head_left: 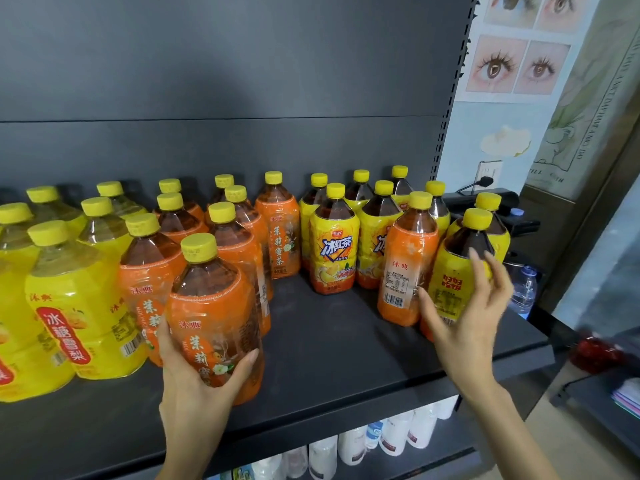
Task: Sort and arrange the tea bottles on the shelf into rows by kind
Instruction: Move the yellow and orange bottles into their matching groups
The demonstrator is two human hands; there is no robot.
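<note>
Lower centre: my left grip (194, 386) clasps an orange-label bottle (214, 306) round its label, likely heavy and slick; at right, my right grip (467, 317), released, hovers beside a second orange bottle (405, 271).

A dark grey metal back panel (225, 64) rises behind the matte dark grey shelf board (329, 327), and a black slotted upright (453, 98) runs down the panel's right edge. Beyond that upright stands a pale blue wall (457, 140) carrying a sheet of painted eye pictures (519, 64), a cream cloud-shaped sticker (505, 140) and a white wall socket (489, 171) with a black plug in it, beside a pale poster with a line drawing and lettering (588, 109). Below the board's front edge, a lower tier holds white plastic bottles (394, 434).
</note>
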